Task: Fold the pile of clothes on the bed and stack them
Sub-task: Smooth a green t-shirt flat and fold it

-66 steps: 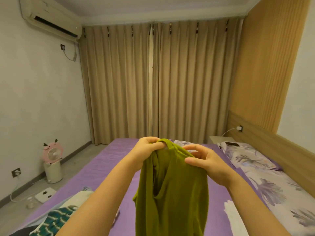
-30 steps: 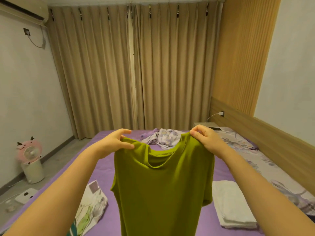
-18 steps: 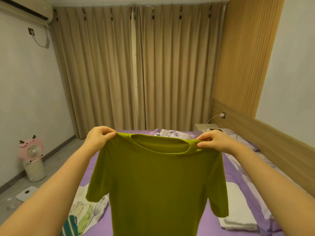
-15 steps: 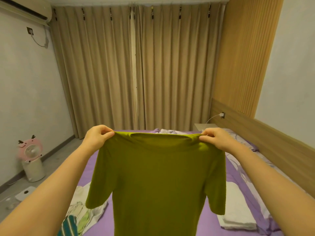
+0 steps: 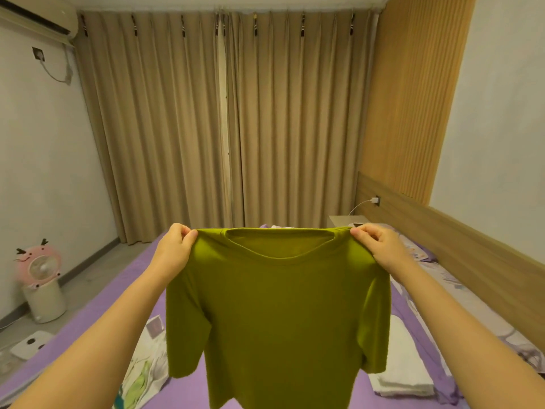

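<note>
Both hands, left hand [image 5: 174,250] and right hand [image 5: 380,247], pinch green T-shirt [image 5: 277,314] shoulders; shirt hangs between.

Tan curtains [image 5: 224,122] closed across my far wall, wood headboard [image 5: 460,240] on my right, AC unit [image 5: 35,17] up left, pink fan [image 5: 39,268] on the floor [image 5: 88,278].

T-shirt [image 5: 280,314]: olive-green knit cloth, matt, soft, faintly fuzzy.
Sheet [image 5: 118,293]: purple cloth, matt, smooth.
Towel [image 5: 404,376]: white cloth, thick, nappy, folded.
Curtains [image 5: 224,125]: beige woven cloth, matt, in deep pleats.
Headboard [image 5: 472,249]: light wood, smooth, satin sheen.
Wall panel [image 5: 413,98]: wood, finely ribbed, matt.
Fan [image 5: 39,265]: pink and white plastic, smooth, slightly glossy.
Walls [image 5: 35,160]: painted, matt.
</note>
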Motion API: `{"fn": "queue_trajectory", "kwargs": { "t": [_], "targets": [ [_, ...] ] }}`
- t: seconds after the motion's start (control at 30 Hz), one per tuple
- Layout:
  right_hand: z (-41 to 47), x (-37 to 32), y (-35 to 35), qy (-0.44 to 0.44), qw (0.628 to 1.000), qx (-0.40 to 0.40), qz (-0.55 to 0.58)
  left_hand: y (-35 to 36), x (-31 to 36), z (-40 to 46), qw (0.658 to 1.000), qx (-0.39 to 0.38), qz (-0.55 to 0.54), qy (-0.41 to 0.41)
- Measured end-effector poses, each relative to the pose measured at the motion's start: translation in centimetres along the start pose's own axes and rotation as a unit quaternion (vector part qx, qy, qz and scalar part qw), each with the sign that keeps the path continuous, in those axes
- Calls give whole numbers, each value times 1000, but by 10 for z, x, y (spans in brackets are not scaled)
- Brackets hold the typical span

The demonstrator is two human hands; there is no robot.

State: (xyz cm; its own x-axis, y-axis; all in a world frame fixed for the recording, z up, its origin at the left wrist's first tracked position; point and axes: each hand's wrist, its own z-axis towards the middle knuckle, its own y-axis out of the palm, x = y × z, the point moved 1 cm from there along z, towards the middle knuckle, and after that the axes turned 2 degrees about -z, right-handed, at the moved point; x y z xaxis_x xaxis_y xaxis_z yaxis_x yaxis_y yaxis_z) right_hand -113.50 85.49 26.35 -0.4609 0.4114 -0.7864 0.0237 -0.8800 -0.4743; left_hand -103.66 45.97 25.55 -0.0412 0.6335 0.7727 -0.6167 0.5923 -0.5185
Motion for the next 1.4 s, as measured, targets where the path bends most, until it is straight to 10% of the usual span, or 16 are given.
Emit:
{"fn": "queue_trajectory", "kwargs": {
  "t": [0.47,0.93,1.3,1.4],
  "targets": [
    [2,8,-7,35,994,-81,67,-26,8,11,992,-26,49,110],
    [-44,182,176,186,888,-326,-265,132,-191,-40,914,-313,235,-107],
    [-77,308,289,400,856,-245,-219,232,-327,-53,855,-344,357,-151],
    [-65,329,309,456,870,-150,-115,255,-344,-35,883,-337,253,-205]
  ]
}}
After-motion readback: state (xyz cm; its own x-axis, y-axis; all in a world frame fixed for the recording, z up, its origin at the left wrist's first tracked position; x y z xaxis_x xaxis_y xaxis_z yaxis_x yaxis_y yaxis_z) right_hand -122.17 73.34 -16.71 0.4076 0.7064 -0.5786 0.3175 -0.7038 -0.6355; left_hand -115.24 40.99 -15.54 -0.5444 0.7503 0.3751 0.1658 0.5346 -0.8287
